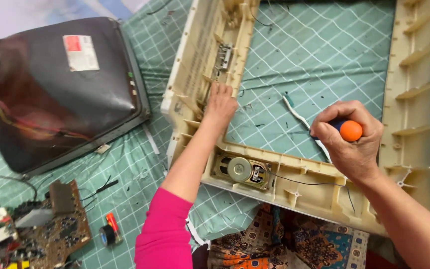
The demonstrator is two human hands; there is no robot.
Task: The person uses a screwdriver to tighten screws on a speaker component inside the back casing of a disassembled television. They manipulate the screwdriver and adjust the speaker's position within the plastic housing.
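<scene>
The large cream plastic television bezel frame (294, 174) lay inside-up on the green grid-patterned cloth (314, 55), spanning from the cloth's middle out to its right edge, so that its ribs, screw posts and mounted parts faced the person. The left hand (219, 103), at the end of a bright pink sleeve (162, 229), pressed down on the inner edge of the frame's left side, its fingers close together and curled over the rim, apparently to steady the shell. The right hand (349, 139) was closed in a fist round a screwdriver with a blue and orange handle (347, 129); only the orange butt and a strip of blue showed, and the shaft and tip were hidden beneath the hand, over the open centre near the frame's lower side. A white strip of cable (299, 117) lay on the cloth just beside that hand. The frame acted as a shallow holder: a small round speaker with a metal centre (242, 169) sat in a pocket in its lower left corner, thin dark wires trailing right along the rail, and a small metal bracket (223, 55) was fixed in the left side. Toward the cloth's left edge rested the dark glass picture tube (55, 89), and at the lower left corner a brown circuit board (55, 224) and a roll of black tape (108, 235).
</scene>
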